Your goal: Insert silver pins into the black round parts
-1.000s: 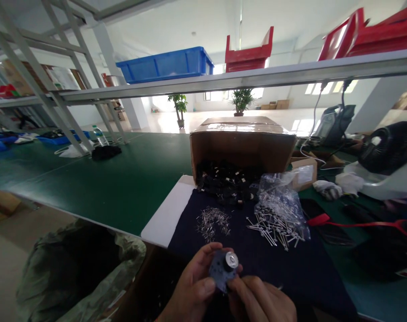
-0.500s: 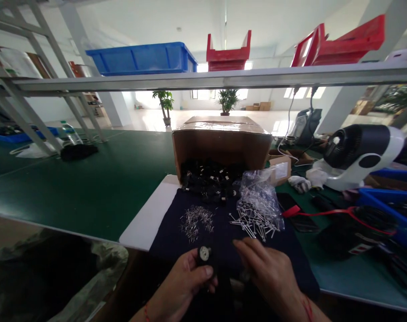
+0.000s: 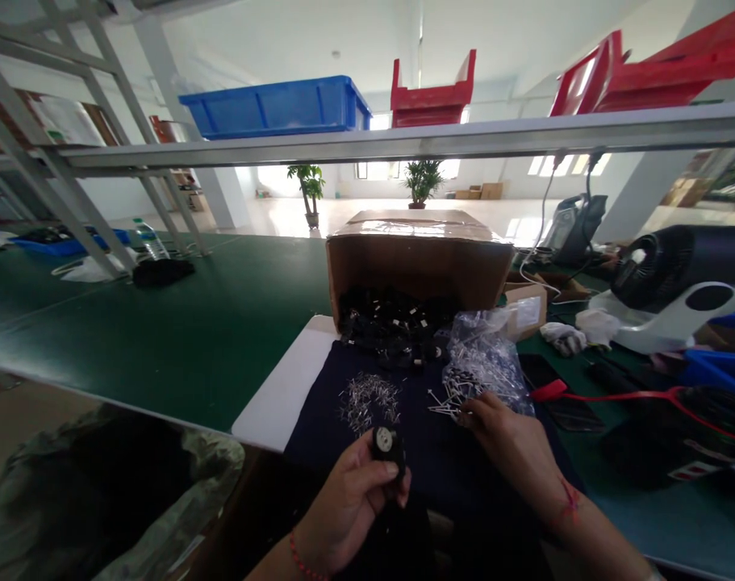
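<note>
Wrapped round a small black cylindrical part with a pale, round metallic end, my left hand holds it up over the near edge of the dark cloth. My right hand reaches into long silvery screw-like pins, its fingertips pressed together among them; what they pinch is hidden. These pins spill from a clear plastic bag. A heap of short, thin metal pins lies on the cloth beyond my left hand. Black parts fill the front of an open cardboard box.
A white board lies left of the cloth on the green table. Right are a dark flat device, a red strap and a fan. A shelf carrying a blue bin crosses above.
My right hand has moved forward from beside the left hand to the long pins. My left hand still holds the black part. The camera view has shifted slightly left.
</note>
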`<state>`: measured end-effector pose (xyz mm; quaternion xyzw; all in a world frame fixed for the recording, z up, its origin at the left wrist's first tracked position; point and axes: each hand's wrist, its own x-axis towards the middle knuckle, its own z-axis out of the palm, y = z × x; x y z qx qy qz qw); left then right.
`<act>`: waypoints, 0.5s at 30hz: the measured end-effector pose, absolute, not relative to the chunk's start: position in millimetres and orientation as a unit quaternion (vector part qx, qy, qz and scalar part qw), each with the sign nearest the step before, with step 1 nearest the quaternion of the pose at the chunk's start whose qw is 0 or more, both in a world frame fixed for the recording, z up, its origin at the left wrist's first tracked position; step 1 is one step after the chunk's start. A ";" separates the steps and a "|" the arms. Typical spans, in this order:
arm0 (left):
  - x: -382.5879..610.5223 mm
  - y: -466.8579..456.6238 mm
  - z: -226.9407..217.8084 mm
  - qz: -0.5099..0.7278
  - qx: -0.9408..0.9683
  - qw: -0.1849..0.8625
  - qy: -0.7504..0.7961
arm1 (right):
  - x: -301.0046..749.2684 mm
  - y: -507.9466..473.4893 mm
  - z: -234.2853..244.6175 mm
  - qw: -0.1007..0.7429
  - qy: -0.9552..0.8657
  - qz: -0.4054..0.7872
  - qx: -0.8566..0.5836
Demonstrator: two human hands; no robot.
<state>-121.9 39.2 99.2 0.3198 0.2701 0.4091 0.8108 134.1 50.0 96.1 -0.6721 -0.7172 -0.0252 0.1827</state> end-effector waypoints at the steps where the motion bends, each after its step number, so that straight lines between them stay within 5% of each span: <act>1: -120.7 39.7 98.9 0.414 0.302 0.817 0.265 | 131.1 47.6 97.2 0.243 -0.701 0.001 -0.671; 5: -116.7 39.0 97.4 0.426 0.272 0.828 0.244 | 98.1 31.8 101.4 0.459 -0.609 0.179 -0.622; 15: -112.9 36.2 95.4 0.446 0.262 0.831 0.205 | 39.9 10.6 92.7 0.580 -0.446 0.361 -0.579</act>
